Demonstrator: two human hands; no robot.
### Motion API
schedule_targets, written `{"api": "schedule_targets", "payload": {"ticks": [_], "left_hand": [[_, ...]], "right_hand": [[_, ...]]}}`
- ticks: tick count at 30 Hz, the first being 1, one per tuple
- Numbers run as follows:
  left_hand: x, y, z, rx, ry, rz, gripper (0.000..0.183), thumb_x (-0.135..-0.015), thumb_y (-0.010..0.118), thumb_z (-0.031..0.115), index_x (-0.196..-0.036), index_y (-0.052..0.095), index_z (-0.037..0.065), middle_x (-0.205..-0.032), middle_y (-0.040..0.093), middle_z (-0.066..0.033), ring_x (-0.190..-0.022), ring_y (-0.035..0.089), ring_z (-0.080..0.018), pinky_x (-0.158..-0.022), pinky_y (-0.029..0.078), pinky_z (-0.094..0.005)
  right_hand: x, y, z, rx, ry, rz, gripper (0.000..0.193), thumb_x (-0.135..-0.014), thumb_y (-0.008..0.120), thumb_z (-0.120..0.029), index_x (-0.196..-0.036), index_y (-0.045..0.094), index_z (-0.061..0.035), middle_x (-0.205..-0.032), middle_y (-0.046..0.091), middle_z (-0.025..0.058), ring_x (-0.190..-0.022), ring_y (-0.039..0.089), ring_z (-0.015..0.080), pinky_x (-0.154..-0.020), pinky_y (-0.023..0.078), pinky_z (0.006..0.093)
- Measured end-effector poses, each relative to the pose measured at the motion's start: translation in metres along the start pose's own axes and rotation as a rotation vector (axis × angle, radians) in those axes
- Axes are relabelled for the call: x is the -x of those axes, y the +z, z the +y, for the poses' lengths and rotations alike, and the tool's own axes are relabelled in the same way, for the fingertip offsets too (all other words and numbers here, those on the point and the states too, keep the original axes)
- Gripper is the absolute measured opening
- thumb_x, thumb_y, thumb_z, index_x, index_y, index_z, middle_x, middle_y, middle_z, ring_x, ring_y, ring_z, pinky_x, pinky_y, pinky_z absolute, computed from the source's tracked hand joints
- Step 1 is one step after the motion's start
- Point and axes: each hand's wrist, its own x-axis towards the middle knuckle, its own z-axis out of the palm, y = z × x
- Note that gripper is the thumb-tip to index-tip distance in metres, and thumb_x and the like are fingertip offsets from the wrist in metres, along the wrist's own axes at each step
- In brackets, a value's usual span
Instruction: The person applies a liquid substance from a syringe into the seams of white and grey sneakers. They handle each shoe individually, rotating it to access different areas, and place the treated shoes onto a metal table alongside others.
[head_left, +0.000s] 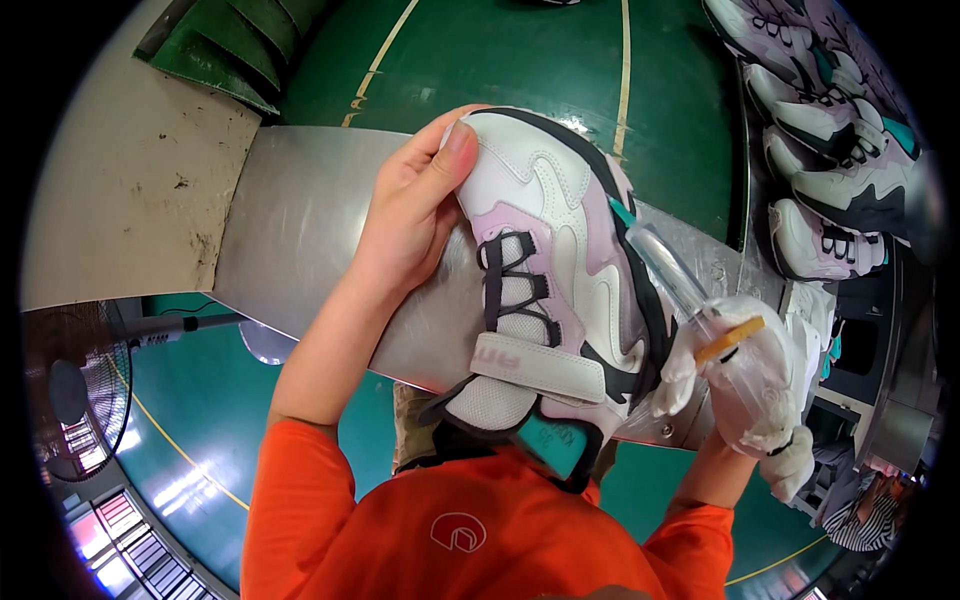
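A white sneaker [590,255] with pale purple panels, black laces, a strap and a teal inner heel is held up on its side. My left hand [415,195], bare, grips it by the toe, with the thumb on the upper. In a white glove, my right hand [755,385] is closed around a clear syringe [668,268] with a teal tip and an orange flange. That tip touches or nearly touches the seam between the sneaker's upper and its black sole edge. The fingers behind the syringe are partly hidden.
Below the sneaker lies a metal bench top [300,220]. Several similar sneakers [830,180] stand on a rack at the right. A fan [75,390] is at the lower left, and green curved panels [225,40] at the upper left. A person in stripes [865,515] shows at the lower right.
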Motion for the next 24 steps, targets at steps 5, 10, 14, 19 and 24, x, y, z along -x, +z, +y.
{"api": "schedule_targets", "payload": {"ticks": [5,10,14,19,24], "left_hand": [[0.0,0.003,0.001,-0.004,-0.019,0.025,0.044,-0.101,0.056,0.028,-0.132,0.051,-0.003,-0.115,0.064,-0.0089,-0.104,0.061,-0.0145,-0.092,0.049,-0.0288],[0.004,0.005,0.002,0.017,-0.032,0.033,0.042,-0.101,0.057,0.028,-0.13,0.053,-0.003,-0.115,0.064,-0.0084,-0.104,0.061,-0.0139,-0.092,0.048,-0.0277],[0.0,0.007,0.0,0.03,-0.044,0.04,0.041,-0.1,0.058,0.027,-0.128,0.055,-0.003,-0.113,0.065,-0.0075,-0.102,0.061,-0.0127,-0.091,0.048,-0.0269],[-0.029,0.027,0.011,-0.048,-0.046,0.015,0.035,-0.097,0.063,0.025,-0.12,0.061,-0.001,-0.105,0.066,-0.0055,-0.095,0.061,-0.0102,-0.085,0.048,-0.0237],[-0.138,0.051,0.049,-0.197,0.151,0.11,0.027,-0.095,0.065,0.024,-0.11,0.066,0.001,-0.094,0.069,-0.0027,-0.082,0.063,-0.0091,-0.071,0.048,-0.0236]], "right_hand": [[0.032,-0.047,0.035,-0.178,-0.15,-0.066,0.077,-0.08,0.072,-0.044,-0.126,0.044,0.0114,-0.084,0.058,0.0336,-0.061,0.061,0.0387,-0.055,0.054,0.0471],[0.038,-0.05,0.032,-0.114,-0.079,-0.04,0.073,-0.083,0.067,-0.045,-0.127,0.045,0.0079,-0.083,0.058,0.0326,-0.06,0.06,0.0386,-0.056,0.053,0.0476],[0.042,-0.055,0.014,0.058,-0.016,0.097,0.071,-0.084,0.065,-0.045,-0.13,0.045,0.0055,-0.084,0.058,0.0308,-0.062,0.061,0.0384,-0.059,0.055,0.0479],[0.047,-0.033,0.004,-0.136,-0.33,0.294,0.056,-0.088,0.058,-0.031,-0.126,0.043,0.0063,-0.102,0.056,0.0264,-0.082,0.064,0.0357,-0.073,0.055,0.0425],[0.101,-0.032,0.046,0.745,-0.366,0.908,0.095,-0.055,0.076,-0.018,-0.138,0.036,0.006,-0.116,0.049,0.0117,-0.091,0.057,0.0228,-0.083,0.051,0.0346]]}}
